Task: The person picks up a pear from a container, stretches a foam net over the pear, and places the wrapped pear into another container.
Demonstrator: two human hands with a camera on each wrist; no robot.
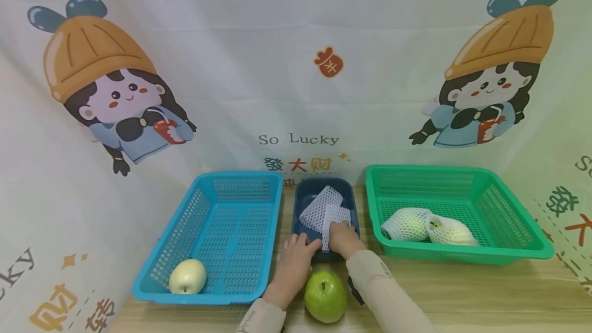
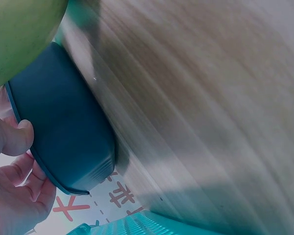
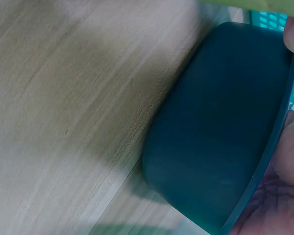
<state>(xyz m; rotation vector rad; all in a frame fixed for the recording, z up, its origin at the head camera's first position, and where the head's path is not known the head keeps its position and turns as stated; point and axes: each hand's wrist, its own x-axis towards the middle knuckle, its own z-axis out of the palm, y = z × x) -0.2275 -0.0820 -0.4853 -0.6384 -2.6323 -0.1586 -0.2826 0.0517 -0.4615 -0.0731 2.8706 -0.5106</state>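
Note:
A dark blue box (image 1: 302, 240) holds white foam net sleeves (image 1: 324, 209). Reaching into its near right side, my right hand (image 1: 344, 240) grips the nearer sleeve with bent fingers; the fingertips are partly hidden. At the near left rim is my left hand (image 1: 296, 258), its fingers relaxed and its thumb by the rim. In the left wrist view the left thumb (image 2: 19, 137) lies along the edge of the box (image 2: 63, 117). A bare green pear-like fruit (image 1: 326, 297) stands on the table between my forearms. The right wrist view shows the outer wall of the box (image 3: 215, 117).
To the left stands a blue basket (image 1: 208, 299) with one pale yellow fruit (image 1: 187, 276) in its near corner. A green basket (image 1: 462, 256) on the right holds two fruits (image 1: 407, 224) in foam nets. A printed cloth (image 1: 296, 91) hangs behind the wooden table (image 1: 462, 297).

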